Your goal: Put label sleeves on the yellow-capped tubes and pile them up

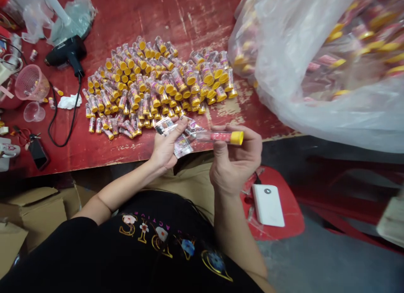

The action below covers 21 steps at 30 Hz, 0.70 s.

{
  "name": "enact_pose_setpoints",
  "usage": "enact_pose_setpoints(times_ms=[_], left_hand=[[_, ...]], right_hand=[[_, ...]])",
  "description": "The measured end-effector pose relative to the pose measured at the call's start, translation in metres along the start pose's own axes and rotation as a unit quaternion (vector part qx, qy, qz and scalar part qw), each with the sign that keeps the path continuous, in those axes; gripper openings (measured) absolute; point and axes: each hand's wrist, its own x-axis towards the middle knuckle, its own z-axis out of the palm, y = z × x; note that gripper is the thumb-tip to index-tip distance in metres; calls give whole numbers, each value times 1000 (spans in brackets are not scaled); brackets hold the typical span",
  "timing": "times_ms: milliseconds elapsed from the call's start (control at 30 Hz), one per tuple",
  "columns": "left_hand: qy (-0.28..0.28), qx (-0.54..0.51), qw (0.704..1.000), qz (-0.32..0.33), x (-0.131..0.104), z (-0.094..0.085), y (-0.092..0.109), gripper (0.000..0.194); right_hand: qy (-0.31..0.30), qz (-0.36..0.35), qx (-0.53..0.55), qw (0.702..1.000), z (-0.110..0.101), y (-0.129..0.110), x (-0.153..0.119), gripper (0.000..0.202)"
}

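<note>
The left hand (166, 150), thumb closed on fingers, pinches printed sleeves (183, 146); the right hand (235, 164) clasps a yellow-capped tube (220, 137) beside them, by the red table's (202, 11) near edge. Behind lie heaped tubes (160, 89) (a plastic bag (284, 65) bulges rightward); below, a red stool (293, 219).

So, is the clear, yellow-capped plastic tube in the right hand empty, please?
No, the tube is not empty: reddish contents show through its clear wall beside the yellow cap.
</note>
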Motion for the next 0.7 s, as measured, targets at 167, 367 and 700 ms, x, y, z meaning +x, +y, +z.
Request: enact_pose_setpoints(times_ms=[167,367,700], left_hand=[[-14,-11,999,-34,-6,4,3,16],[3,11,1000,-16,-6,5,0,24],[-19,44,999,-7,-12,1,-2,44]], right_hand=[[59,-30,1,998,-2,-1,-13,37],[-52,-79,-81,992,-25,0,-20,44],[-67,-130,-151,978,-33,-1,-23,55]])
